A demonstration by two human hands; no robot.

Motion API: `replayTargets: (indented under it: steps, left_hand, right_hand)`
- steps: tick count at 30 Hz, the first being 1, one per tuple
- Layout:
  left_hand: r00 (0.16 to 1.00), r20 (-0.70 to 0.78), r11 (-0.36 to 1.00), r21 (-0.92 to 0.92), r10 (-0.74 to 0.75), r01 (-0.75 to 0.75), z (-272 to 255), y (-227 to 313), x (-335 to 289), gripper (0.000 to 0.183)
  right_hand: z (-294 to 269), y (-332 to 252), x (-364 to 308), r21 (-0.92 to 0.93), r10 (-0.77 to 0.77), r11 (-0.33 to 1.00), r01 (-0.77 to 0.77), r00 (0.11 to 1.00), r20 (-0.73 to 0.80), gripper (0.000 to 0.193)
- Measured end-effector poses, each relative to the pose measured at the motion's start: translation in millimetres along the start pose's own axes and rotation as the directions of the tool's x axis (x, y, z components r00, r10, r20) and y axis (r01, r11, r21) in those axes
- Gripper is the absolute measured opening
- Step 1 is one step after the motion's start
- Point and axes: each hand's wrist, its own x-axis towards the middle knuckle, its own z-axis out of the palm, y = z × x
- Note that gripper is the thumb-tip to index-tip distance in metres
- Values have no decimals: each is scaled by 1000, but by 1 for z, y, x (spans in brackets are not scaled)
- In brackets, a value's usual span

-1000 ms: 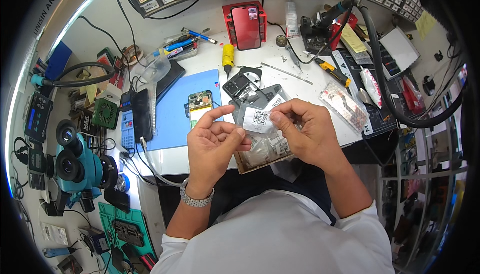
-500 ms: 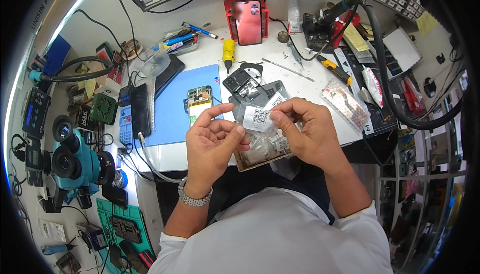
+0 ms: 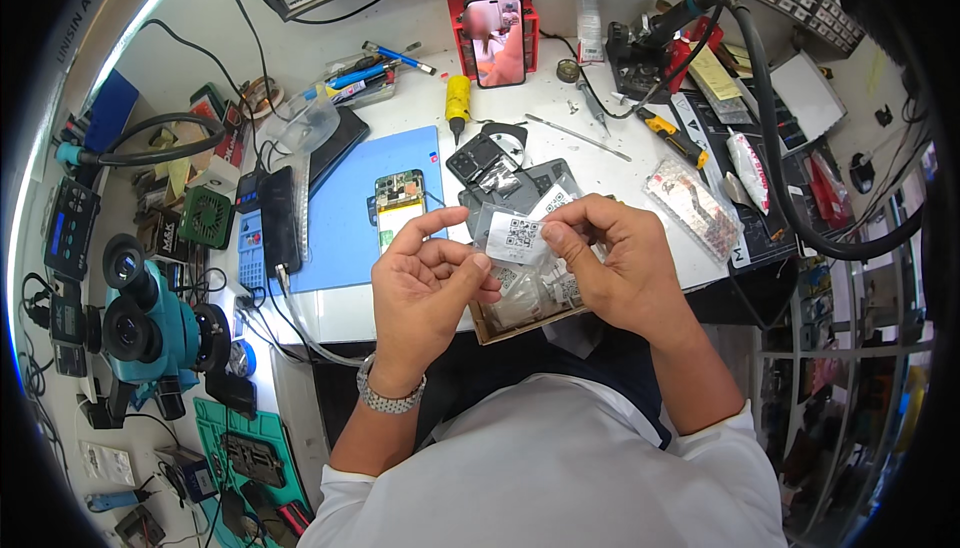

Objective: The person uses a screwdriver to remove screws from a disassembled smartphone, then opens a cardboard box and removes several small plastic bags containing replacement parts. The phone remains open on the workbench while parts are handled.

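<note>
My right hand [image 3: 622, 260] pinches a small clear plastic bag [image 3: 520, 235] with a white label bearing a square printed code. My left hand [image 3: 425, 283], with a metal watch on the wrist, is beside the bag's left edge. Its index finger and thumb are apart, the other fingers are loosely curled, and nothing shows in its grip. Under both hands sits a shallow cardboard box [image 3: 530, 326] filled with more clear labelled bags, partly hidden by my fingers. An opened phone [image 3: 400, 210] with bare circuit board lies beyond my left hand on a blue mat [image 3: 345, 253].
Dark phone parts [image 3: 490, 170] lie just beyond the box. A propped phone [image 3: 494, 43] leans on a red stand at the back. A teal microscope [image 3: 165, 318] stands at left. At right are a yellow-black tool [image 3: 672, 138] and a thick black hose [image 3: 765, 118].
The picture on the propped phone's screen has changed. Both hands and the small bag stay practically in place.
</note>
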Motion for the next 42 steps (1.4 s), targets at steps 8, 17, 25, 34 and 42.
replayTargets:
  steps: [8,17,25,34,42]
  left_hand:
    - [1000,0,1000,15,-5,5,-1,0,0,47]
    - [992,-76,985,152,96,-84,2,3,-11,48]
    - [828,347,722,412,440,-556,-39,-25,-20,127]
    - [847,342,739,422,406,-525,-32,-60,-17,146]
    - [854,320,777,368,410,-510,-38,-64,-11,147]
  right_hand:
    - [-1,1,0,-12,17,1000,-17,1000,14,15]
    - [-6,1,1,-32,-48,998,49,998,34,11]
    - [-37,-8,19,-273,-281,890,366,910,305,13]
    - [-26,-15,24,-742,156,562,365,835,528,12]
    - [-14,-28,22,-722,-38,624,297,935,352,9]
